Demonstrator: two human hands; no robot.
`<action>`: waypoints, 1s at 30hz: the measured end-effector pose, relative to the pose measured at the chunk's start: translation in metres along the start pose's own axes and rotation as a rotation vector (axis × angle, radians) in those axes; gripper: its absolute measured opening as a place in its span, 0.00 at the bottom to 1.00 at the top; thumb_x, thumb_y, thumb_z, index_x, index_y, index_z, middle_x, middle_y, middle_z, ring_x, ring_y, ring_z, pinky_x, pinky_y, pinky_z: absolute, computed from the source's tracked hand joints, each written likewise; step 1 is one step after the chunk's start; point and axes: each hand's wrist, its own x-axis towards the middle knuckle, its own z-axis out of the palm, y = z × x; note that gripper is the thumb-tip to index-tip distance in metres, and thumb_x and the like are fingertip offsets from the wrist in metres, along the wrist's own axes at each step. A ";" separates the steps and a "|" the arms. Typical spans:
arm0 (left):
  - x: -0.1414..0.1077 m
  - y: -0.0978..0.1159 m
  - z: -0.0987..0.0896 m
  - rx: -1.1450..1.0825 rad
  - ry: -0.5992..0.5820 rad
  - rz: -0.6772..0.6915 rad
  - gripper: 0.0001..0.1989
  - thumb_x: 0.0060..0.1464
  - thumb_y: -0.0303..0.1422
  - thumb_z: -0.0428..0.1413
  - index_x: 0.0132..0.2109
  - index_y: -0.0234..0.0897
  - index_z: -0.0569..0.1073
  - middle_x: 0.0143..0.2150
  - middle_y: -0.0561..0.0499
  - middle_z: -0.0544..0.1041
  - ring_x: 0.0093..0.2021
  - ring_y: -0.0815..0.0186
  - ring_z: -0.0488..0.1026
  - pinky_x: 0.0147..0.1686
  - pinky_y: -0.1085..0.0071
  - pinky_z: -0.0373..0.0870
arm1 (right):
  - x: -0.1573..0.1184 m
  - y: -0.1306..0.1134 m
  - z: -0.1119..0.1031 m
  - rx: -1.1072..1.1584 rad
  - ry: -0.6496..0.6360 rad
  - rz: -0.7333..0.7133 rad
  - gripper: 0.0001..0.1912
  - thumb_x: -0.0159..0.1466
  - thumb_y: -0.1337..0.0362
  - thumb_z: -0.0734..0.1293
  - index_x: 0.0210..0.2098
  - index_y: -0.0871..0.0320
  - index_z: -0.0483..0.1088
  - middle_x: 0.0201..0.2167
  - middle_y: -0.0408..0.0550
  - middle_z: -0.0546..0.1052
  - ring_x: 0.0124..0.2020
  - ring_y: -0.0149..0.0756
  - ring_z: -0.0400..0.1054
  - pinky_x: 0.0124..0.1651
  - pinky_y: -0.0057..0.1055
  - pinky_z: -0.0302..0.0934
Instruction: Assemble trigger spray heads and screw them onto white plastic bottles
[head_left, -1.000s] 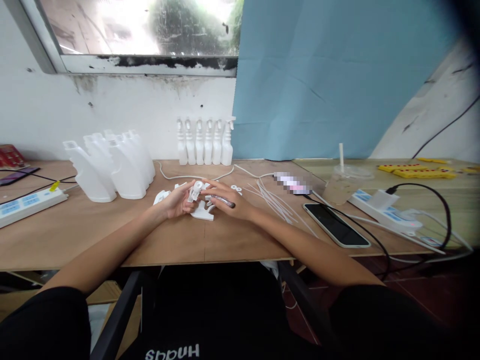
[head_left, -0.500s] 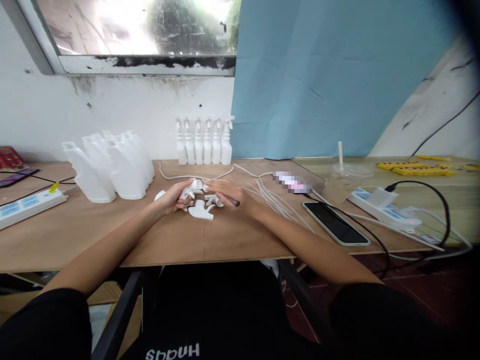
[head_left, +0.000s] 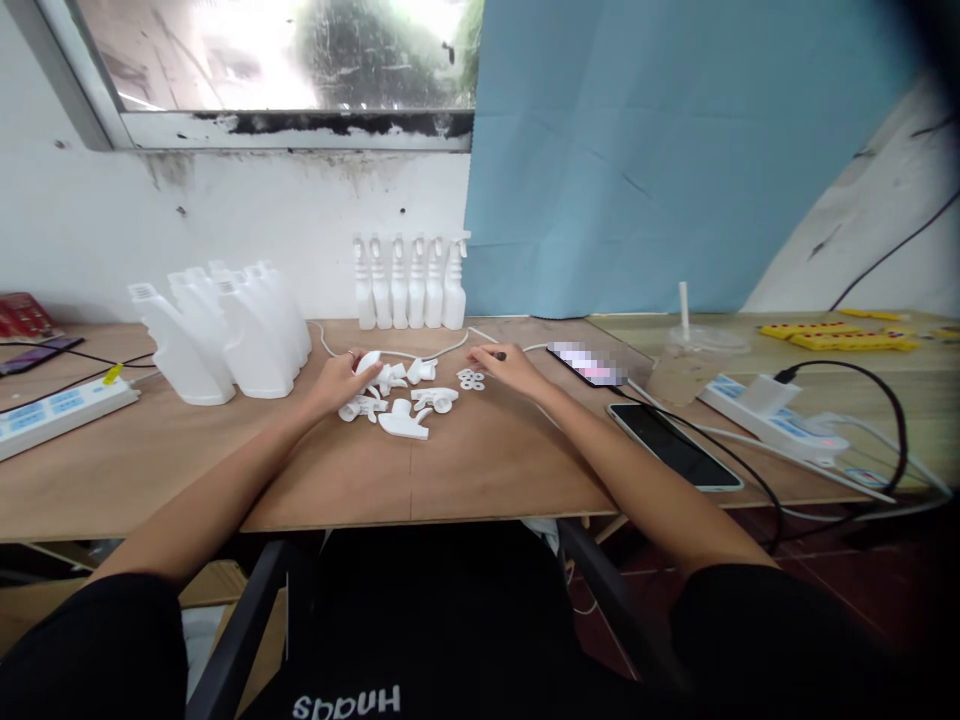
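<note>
White sprayer (head_left: 367,362) is touching your left hand (head_left: 337,381), grip unclear; right hand (head_left: 519,370) is gripping dark tool (head_left: 500,356) at twelve o'clock.

Six spray bottles (head_left: 417,300) are lined up at twelve o'clock; nearer, at least five spray heads (head_left: 405,422) and four small rings (head_left: 471,380) can be counted. Three phones (head_left: 679,455) are seen at ten, one and two; two power strips (head_left: 64,405) at ten and two.

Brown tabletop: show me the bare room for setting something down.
Bare: the front strip between the white plastic spray heads and near table edge; left, between the white rectangular power strip and left forearm. Crowded: between left hand and right hand.
</note>
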 end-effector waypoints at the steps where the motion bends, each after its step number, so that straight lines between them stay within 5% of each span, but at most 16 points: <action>1: 0.001 -0.001 0.001 0.044 -0.018 0.004 0.18 0.53 0.48 0.57 0.39 0.36 0.76 0.31 0.50 0.77 0.31 0.62 0.72 0.30 0.73 0.62 | 0.001 0.002 0.000 0.015 0.007 0.016 0.19 0.62 0.51 0.65 0.33 0.63 0.76 0.35 0.54 0.81 0.33 0.40 0.77 0.38 0.34 0.71; 6: 0.002 -0.005 0.004 0.190 -0.142 0.006 0.23 0.57 0.52 0.49 0.41 0.37 0.77 0.39 0.48 0.79 0.36 0.59 0.73 0.37 0.69 0.66 | 0.004 0.005 -0.001 0.089 0.054 0.031 0.27 0.60 0.42 0.65 0.29 0.63 0.74 0.25 0.52 0.78 0.21 0.33 0.73 0.28 0.27 0.68; 13: 0.024 -0.020 0.008 0.227 -0.108 0.072 0.25 0.57 0.51 0.49 0.43 0.35 0.77 0.41 0.44 0.78 0.41 0.57 0.74 0.43 0.65 0.68 | 0.003 0.000 -0.003 0.103 0.070 0.018 0.31 0.58 0.38 0.64 0.26 0.63 0.73 0.23 0.51 0.78 0.18 0.32 0.71 0.23 0.26 0.66; 17: 0.082 -0.025 0.005 0.263 -0.070 -0.026 0.23 0.56 0.49 0.49 0.44 0.34 0.76 0.40 0.43 0.77 0.38 0.57 0.74 0.42 0.64 0.69 | 0.002 -0.004 -0.004 0.083 0.064 0.008 0.30 0.59 0.39 0.64 0.26 0.63 0.73 0.22 0.51 0.77 0.17 0.31 0.71 0.22 0.24 0.64; 23: 0.191 -0.017 -0.008 0.398 0.141 0.053 0.31 0.52 0.40 0.55 0.60 0.26 0.65 0.62 0.33 0.61 0.60 0.48 0.62 0.60 0.57 0.59 | 0.002 -0.007 -0.005 0.080 0.062 -0.019 0.29 0.61 0.41 0.63 0.26 0.63 0.73 0.22 0.50 0.77 0.17 0.31 0.71 0.21 0.24 0.63; 30: 0.248 0.000 -0.010 0.484 0.072 -0.167 0.45 0.47 0.41 0.59 0.69 0.37 0.51 0.71 0.37 0.41 0.68 0.36 0.44 0.61 0.40 0.53 | 0.003 -0.011 0.001 0.117 0.033 -0.008 0.29 0.62 0.41 0.62 0.26 0.63 0.72 0.20 0.50 0.76 0.16 0.30 0.70 0.19 0.22 0.61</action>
